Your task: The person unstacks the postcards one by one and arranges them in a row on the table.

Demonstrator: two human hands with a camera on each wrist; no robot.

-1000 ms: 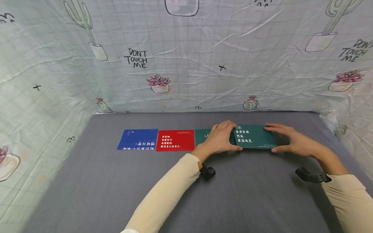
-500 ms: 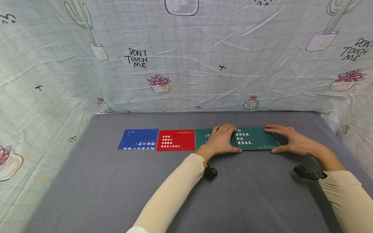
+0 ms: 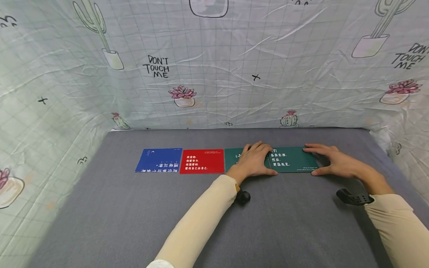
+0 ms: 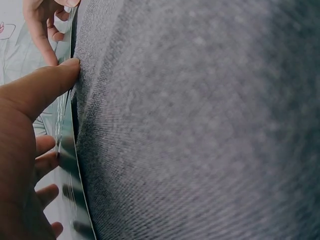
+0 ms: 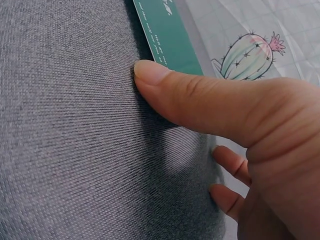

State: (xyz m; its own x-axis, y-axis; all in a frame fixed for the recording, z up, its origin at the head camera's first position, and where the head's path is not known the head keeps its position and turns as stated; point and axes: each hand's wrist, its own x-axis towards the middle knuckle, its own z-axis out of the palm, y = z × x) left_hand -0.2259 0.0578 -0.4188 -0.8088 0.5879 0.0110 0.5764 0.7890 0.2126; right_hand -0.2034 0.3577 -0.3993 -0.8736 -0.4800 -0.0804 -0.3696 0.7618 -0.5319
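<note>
In the head view a green card (image 3: 295,159) with white Chinese writing lies at the right end of a row on the table. My left hand (image 3: 252,162) spans its left end, thumb at the near edge and fingertips at the far edge. At the opposite end my right hand (image 3: 342,163) holds it likewise, thumb (image 5: 155,75) at the near corner in the right wrist view. A second green card (image 3: 231,158) sits partly hidden under my left hand, its right edge beside the first. A red card (image 3: 202,162) and a blue card (image 3: 159,160) continue the row leftward.
The cards rest on a grey cloth-covered table (image 3: 134,216). Behind it and at both sides hangs a pale curtain (image 3: 221,100) printed with cacti. Each wrist wears a dark strap, such as the black wristband (image 3: 354,197) on the right.
The right-hand green card has come down and slightly nearer, its dark shadow along the near edge shrinking until it lies flat. Both hands moved with it; over the last half second they barely shift.
</note>
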